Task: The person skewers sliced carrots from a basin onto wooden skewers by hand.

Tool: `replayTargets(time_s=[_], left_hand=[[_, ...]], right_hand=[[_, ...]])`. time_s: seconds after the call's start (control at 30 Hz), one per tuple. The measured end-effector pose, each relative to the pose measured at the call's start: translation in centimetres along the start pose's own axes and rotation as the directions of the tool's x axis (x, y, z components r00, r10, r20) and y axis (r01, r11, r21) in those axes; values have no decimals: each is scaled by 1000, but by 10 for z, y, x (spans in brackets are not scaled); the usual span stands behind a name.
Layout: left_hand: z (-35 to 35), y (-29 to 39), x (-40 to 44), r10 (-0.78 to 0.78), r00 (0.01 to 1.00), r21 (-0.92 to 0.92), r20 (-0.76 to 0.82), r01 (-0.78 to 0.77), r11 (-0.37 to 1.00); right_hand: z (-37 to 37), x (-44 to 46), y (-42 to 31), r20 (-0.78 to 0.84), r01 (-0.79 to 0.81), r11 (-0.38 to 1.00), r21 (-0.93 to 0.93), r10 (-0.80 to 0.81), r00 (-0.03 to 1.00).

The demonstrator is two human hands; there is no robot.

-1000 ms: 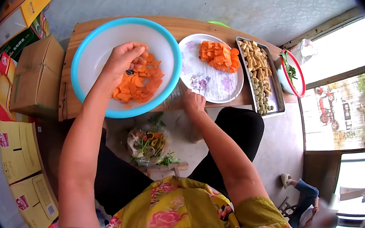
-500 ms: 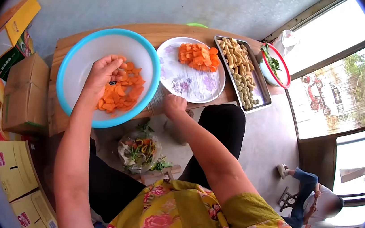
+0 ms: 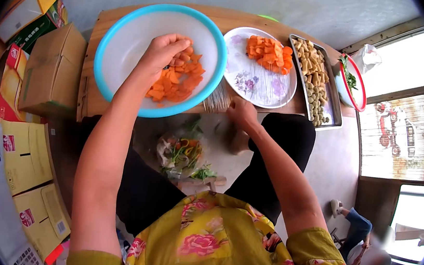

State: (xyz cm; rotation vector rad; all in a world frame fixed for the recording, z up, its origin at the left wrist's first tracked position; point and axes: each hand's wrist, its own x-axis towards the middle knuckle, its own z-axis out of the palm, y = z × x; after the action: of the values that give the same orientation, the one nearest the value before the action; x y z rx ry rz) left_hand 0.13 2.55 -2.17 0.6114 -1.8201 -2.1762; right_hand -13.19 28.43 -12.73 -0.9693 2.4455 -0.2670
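Observation:
My left hand (image 3: 164,56) is over the large white basin with a blue rim (image 3: 105,70), its fingers pinched together. A bit of orange carrot slice shows at the fingertips. Below it in the basin lies a pile of carrot slices (image 3: 178,84). My right hand (image 3: 243,113) is closed at the table's front edge, below the flowered plate; what it holds, if anything, is hidden. Just left of it lies a bundle of thin skewers (image 3: 218,99). On the plate (image 3: 235,56) are carrot slices (image 3: 269,54), with thin sticks running from them toward the plate's near side.
A metal tray (image 3: 336,107) of tan and greenish pieces stands right of the plate, beside a red-rimmed bowl (image 3: 363,97) with leaves. A bag of vegetable scraps (image 3: 180,155) sits below the table (image 3: 89,87). Cardboard boxes (image 3: 52,70) stand left; a person (image 3: 360,233) sits far right.
The view has shifted, so the table and its contents appear farther right and higher. My left hand stays above the basin and my right hand stays by the skewers, both still closed.

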Motion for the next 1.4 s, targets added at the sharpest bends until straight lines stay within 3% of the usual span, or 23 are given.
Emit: replayTargets(time_s=[0.07, 0.17, 0.43, 0.5, 0.6, 0.73, 0.83, 0.9, 0.93, 1.0, 1.03, 1.1, 1.23, 1.4], left_hand=[[6, 0, 3, 21, 999, -37, -26, -22, 999], [11, 0, 4, 10, 1000, -35, -29, -11, 999], [8, -1, 10, 0, 1000, 13, 4, 0, 1000], [8, 0, 11, 3, 1000, 14, -3, -3, 1000], [7, 1, 11, 12, 1000, 29, -7, -12, 1000], [8, -1, 12, 6, 1000, 39, -4, -6, 999], [9, -2, 12, -4, 1000, 51, -7, 4, 999], [10, -2, 12, -13, 1000, 55, -12, 13, 998], [10, -3, 12, -16, 1000, 53, -12, 17, 998], [9, -5, 12, -18, 1000, 51, -11, 18, 999], [10, -5, 12, -21, 1000, 58, -2, 21, 998], [13, -7, 13, -23, 1000, 65, 15, 22, 998], [23, -9, 12, -50, 998, 108, 31, 46, 993], [23, -10, 9, -57, 998, 106, 21, 54, 993]], right_hand=[[3, 1, -2, -314, 90, 996, 14, -81, 946], [10, 7, -13, -306, 126, 991, -38, -132, 943], [25, 28, -30, -308, 17, 985, -173, -70, 949], [22, 32, -27, -248, -2, 1000, 27, 9, 969], [16, 26, -20, -227, 18, 990, 141, 14, 974], [1, 12, -20, -200, 12, 986, 166, 22, 980], [-17, -5, -22, -82, -22, 969, 245, 43, 996], [-28, -18, -18, 114, -159, 812, 562, 115, 987], [-34, -30, -19, 113, -159, 811, 562, 115, 987], [-44, -56, -20, 188, -191, 426, 884, 49, 981], [-46, -66, -18, 185, -189, 426, 885, 51, 981], [-49, -80, -12, 245, -238, 157, 959, -27, 969], [-43, -73, -8, 226, -220, 164, 961, -15, 974], [-25, -30, -21, 132, -121, 373, 920, -5, 991]])
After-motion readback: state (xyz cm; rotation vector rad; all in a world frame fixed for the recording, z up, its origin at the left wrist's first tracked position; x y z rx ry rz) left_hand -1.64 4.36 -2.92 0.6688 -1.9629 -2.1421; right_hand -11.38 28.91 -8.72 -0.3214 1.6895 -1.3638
